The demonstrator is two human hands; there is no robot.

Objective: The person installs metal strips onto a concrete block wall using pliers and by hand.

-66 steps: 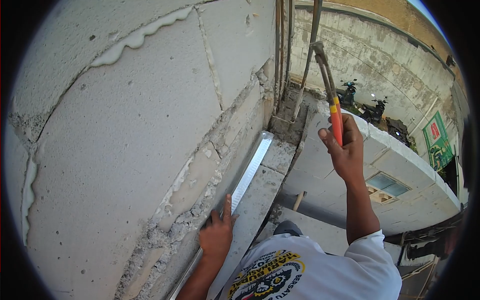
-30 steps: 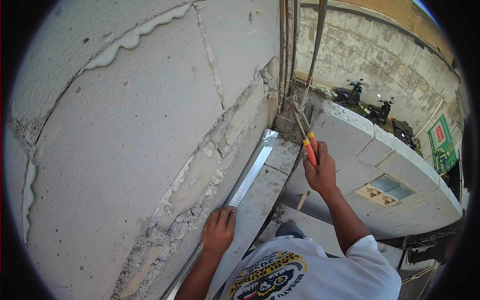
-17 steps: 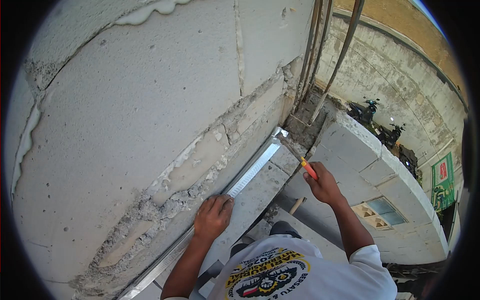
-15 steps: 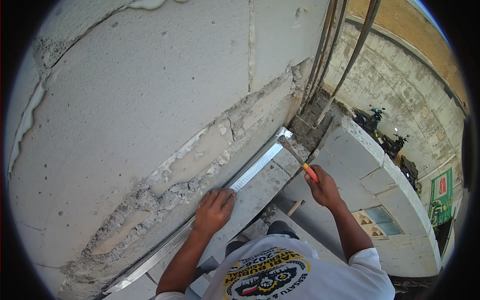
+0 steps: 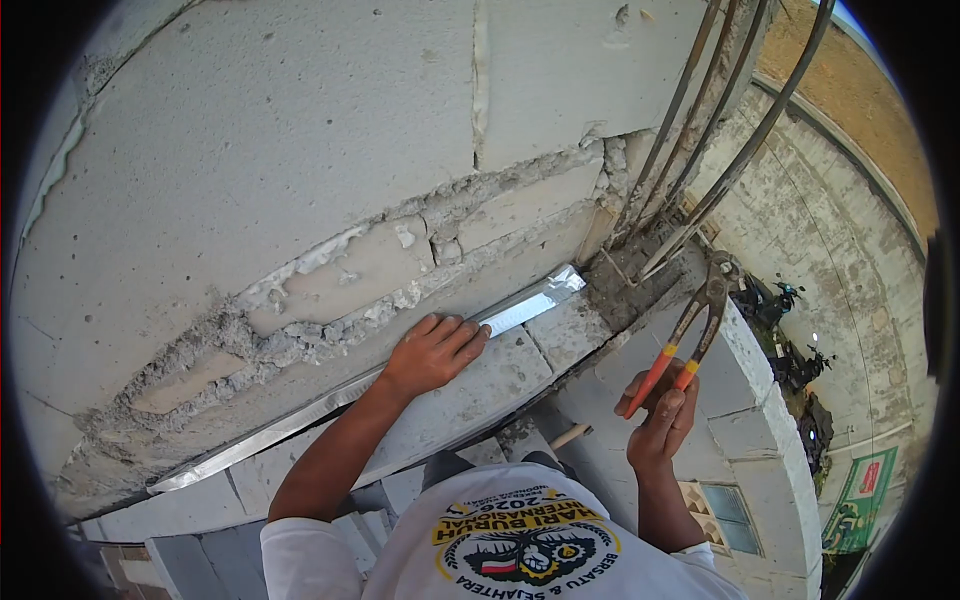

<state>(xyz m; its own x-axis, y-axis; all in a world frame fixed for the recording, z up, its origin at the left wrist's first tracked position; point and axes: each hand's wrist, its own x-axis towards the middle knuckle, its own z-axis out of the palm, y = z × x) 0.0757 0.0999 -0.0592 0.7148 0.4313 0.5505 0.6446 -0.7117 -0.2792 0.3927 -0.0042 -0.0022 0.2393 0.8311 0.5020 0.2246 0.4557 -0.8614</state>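
My left hand [image 5: 433, 352] lies flat on a long shiny metal strip [image 5: 300, 415] that runs along the foot of a grey block wall [image 5: 300, 150], pressing it onto the block ledge [image 5: 470, 395]. My right hand [image 5: 660, 415] grips pincers [image 5: 690, 335] by their orange and yellow handles, held up and away from the wall, jaws pointing up to the right. The jaws hold nothing that I can see. The strip's far end [image 5: 560, 285] shines near the rebars.
Several rusty rebars [image 5: 700, 130] rise from a gap at the wall's right end. A wooden handle [image 5: 570, 436] pokes out below the ledge. Far below on the right stand parked motorbikes [image 5: 790, 345] beside a concrete wall and a green banner [image 5: 855, 505].
The pincers had come down against the strip's far end; now my right hand has drawn them back and up to the right. My left hand stays on the strip. The view has swung right.
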